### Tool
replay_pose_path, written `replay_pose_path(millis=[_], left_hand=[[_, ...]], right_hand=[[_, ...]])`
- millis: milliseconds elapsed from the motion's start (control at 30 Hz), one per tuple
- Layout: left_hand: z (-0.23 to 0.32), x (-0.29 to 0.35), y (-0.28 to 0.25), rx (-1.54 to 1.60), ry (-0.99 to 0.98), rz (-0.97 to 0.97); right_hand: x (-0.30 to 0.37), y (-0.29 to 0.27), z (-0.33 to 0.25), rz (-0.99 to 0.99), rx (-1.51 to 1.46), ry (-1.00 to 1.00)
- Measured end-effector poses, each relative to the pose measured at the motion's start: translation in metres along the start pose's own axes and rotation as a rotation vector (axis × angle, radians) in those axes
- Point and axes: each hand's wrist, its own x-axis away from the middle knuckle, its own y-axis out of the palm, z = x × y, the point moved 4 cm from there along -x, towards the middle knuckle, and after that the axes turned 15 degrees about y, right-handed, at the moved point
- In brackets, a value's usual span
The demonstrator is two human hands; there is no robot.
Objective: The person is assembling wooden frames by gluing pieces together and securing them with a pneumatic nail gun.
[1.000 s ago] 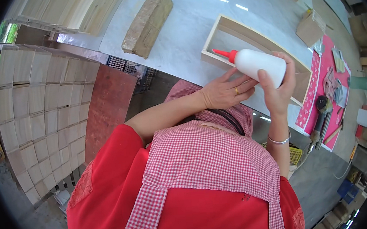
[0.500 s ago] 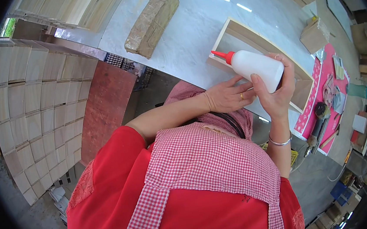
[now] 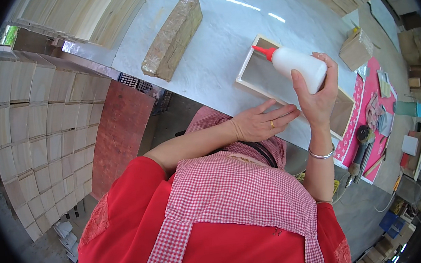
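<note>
My right hand grips a white squeeze bottle with a red pointed nozzle. The bottle is tilted, its tip to the left, over the far left corner of a shallow rectangular wooden frame. That frame lies at a slant on the pale tabletop; whether it has a bottom I cannot tell. Against its near side rests my left hand, fingers stretched out and a little apart, with a ring on one finger. Part of the frame is hidden behind the bottle and my right hand.
A tape-wrapped block lies on the table at the left. Stacked wooden pieces rise at the far left. To the right, a pink patterned sheet carries a power tool and cloths. A small wooden block stands behind it.
The bottle has moved slightly right and up, so its nozzle now points over the frame's far left corner. My left hand has slid slightly right along the near side.
</note>
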Motion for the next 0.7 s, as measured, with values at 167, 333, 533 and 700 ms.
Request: replay_pose_path(millis=[167, 333, 533, 700], left_hand=[[0.0, -0.002, 0.0, -0.011, -0.014, 0.007], [-0.001, -0.003, 0.0, -0.024, -0.022, 0.017], [-0.001, -0.002, -0.003, -0.007, -0.016, 0.004], [-0.001, 0.0, 0.0, -0.005, -0.019, -0.009]], right_hand=[[-0.018, 0.0, 0.001, 0.041, -0.014, -0.015], [-0.025, -0.008, 0.007, 0.07, 0.024, -0.025], [-0.022, -0.031, 0.013, 0.106, 0.058, 0.026], [-0.014, -0.057, 0.009, 0.143, 0.199, 0.138]])
